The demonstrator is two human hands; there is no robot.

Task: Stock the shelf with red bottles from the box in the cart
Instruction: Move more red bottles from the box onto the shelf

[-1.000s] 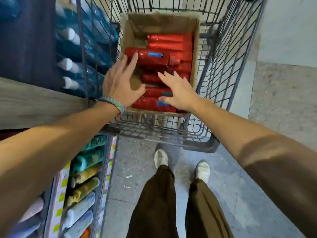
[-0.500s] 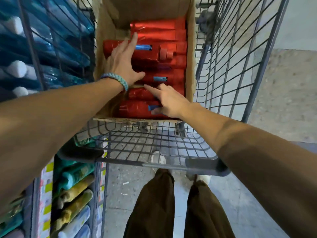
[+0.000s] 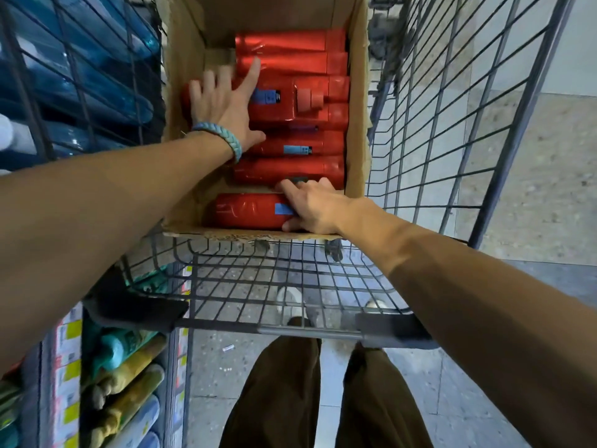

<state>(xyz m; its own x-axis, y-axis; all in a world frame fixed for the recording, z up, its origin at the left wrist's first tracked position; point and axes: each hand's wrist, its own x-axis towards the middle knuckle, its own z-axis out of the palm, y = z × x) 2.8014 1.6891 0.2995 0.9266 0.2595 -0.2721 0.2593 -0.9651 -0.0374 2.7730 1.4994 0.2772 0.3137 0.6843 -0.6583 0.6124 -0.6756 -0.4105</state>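
A cardboard box (image 3: 358, 137) stands in the wire cart (image 3: 429, 130) and holds several red bottles lying on their sides, some with blue labels. My left hand (image 3: 226, 105), with a blue braided band on its wrist, lies flat with spread fingers on a red bottle (image 3: 277, 105) in the middle of the box. My right hand (image 3: 310, 206) wraps around the right end of the nearest red bottle (image 3: 245, 210), thumb on its near side and fingers over its far side. The shelf (image 3: 69, 367) is at the lower left, below my left arm.
Teal, yellow and pale bottles (image 3: 129, 376) lie in rows on the shelf. Large blue water bottles (image 3: 80, 79) show through the cart's left side. The cart handle (image 3: 310, 332) crosses in front of my legs. Speckled floor lies to the right.
The view has closed in on the box. My left hand slid further over the middle bottle. My right hand moved down onto the nearest bottle and closed around its end.
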